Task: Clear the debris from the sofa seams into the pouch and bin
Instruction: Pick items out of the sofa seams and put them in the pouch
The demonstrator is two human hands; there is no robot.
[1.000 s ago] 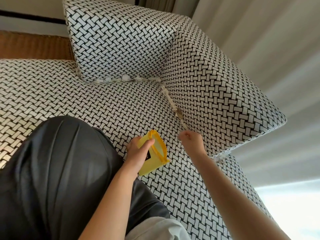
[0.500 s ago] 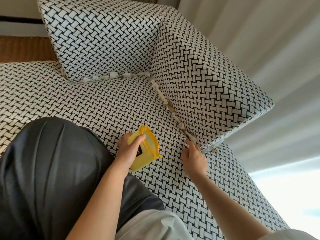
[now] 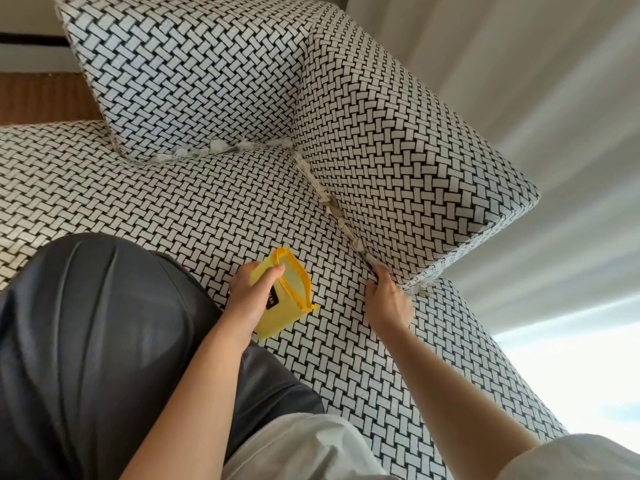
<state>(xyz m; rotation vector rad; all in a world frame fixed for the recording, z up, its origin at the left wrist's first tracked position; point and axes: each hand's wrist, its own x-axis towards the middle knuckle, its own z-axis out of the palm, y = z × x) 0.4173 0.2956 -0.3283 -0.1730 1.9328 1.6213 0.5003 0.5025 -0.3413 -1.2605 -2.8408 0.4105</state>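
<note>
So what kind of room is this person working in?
Most likely a living room or lounge in a home: a sofa covered in black-and-white woven fabric, loose cushions propped along its back and side, and pale curtains hanging behind it.

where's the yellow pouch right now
Head view, low centre: the yellow pouch is gripped by the left hand over the sofa seat, mouth open, just left of the right hand at the debris-lined seam.

Home living room, black-and-white woven sofa (image 3: 207,209) with back cushions (image 3: 194,74), pale curtains (image 3: 519,81) behind, wooden floor (image 3: 41,98)
</note>
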